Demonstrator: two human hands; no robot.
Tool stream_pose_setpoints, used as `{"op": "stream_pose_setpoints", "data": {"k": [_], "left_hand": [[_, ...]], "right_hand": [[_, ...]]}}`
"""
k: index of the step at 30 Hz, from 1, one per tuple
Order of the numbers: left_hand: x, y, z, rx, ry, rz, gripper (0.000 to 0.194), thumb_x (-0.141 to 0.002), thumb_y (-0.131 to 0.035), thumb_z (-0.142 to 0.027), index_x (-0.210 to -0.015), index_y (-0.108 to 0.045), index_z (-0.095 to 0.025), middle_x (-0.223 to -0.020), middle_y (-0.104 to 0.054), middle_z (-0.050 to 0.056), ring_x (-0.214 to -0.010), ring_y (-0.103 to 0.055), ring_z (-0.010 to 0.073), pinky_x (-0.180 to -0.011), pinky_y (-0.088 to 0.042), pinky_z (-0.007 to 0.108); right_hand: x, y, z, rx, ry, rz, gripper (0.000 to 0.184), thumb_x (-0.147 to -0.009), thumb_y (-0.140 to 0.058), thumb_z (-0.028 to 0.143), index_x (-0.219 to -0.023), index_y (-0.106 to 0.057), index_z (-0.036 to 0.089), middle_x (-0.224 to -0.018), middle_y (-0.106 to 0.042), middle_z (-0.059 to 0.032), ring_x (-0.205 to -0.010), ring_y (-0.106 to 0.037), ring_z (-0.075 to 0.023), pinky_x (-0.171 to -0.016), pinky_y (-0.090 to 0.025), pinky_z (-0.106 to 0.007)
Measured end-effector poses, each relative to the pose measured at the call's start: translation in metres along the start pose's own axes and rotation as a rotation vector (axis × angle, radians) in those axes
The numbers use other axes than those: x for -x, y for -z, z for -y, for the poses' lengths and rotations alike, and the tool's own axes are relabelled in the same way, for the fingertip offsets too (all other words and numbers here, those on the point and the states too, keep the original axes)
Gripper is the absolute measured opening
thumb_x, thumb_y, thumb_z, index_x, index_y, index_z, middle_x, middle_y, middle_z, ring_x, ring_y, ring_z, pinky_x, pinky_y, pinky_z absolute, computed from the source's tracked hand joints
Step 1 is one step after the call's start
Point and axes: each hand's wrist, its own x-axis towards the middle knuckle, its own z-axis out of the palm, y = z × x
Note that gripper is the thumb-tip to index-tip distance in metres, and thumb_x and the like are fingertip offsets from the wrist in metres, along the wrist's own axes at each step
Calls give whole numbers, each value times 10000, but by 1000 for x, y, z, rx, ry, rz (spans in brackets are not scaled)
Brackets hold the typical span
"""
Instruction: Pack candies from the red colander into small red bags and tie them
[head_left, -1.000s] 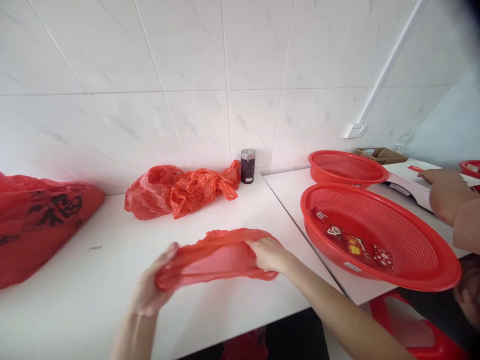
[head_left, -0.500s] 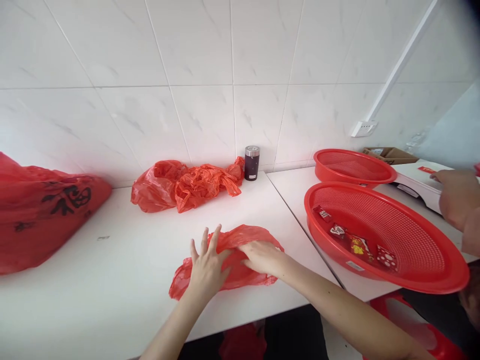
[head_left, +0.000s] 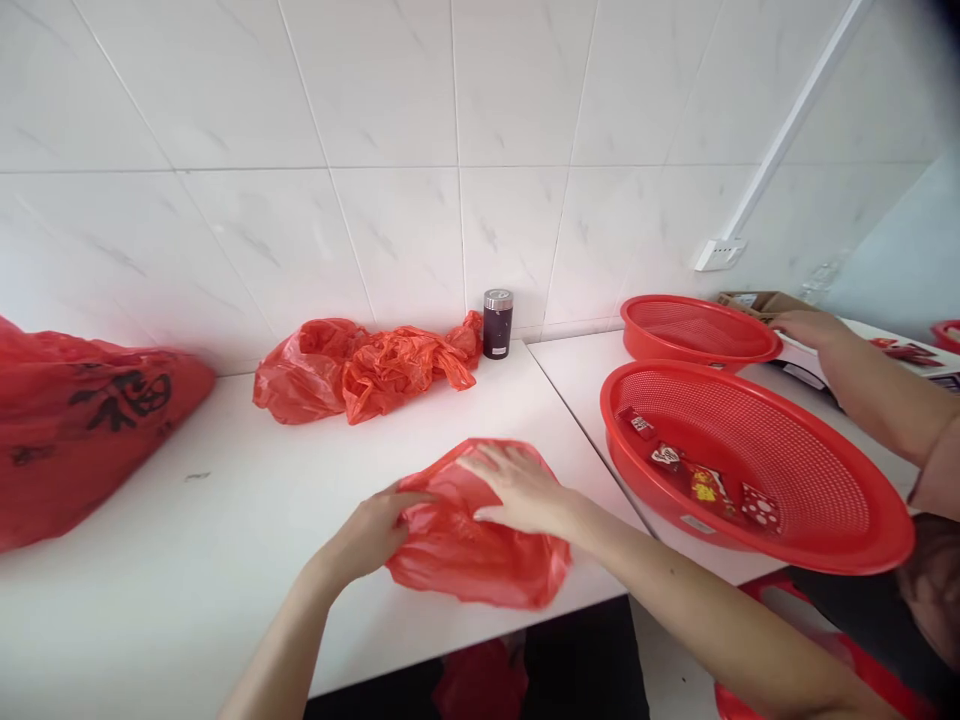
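- The person's left hand [head_left: 367, 530] curls at the near edge of a red plastic bag [head_left: 480, 560]; whether its fingers pinch the film, I cannot tell.
- The right hand [head_left: 517, 490] lies open, fingers spread, on top of the same bag, just apart from the left hand.
- The bag lies bunched on the white worktop [head_left: 187, 570], near its front edge.
- Behind it, crumpled orange-red bags [head_left: 367, 375] sit against the tile wall [head_left: 375, 170], beside a dark jar with a metal lid [head_left: 498, 323].
- A fuller red bag with a black printed character [head_left: 90, 430] lies at the far left.
- To the right, a red mesh basket [head_left: 847, 562] holds small printed packets [head_left: 697, 490], tilted up beside a second red basket [head_left: 660, 345].
- A co-worker's hand [head_left: 806, 325] reaches past that second basket.
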Motion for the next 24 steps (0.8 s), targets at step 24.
{"op": "stream_pose_setpoints", "data": {"k": [24], "left_hand": [[48, -44, 1, 595, 63, -81, 588, -786, -558, -442, -1364, -513, -341, -1351, -589, 27, -1225, -559, 286, -1035, -432, 449]], "right_hand": [[123, 50, -61, 145, -664, -240, 416, -923, -435, 443, -1291, -513, 265, -1092, -677, -100, -996, -640, -322, -768, -474, -388]]}}
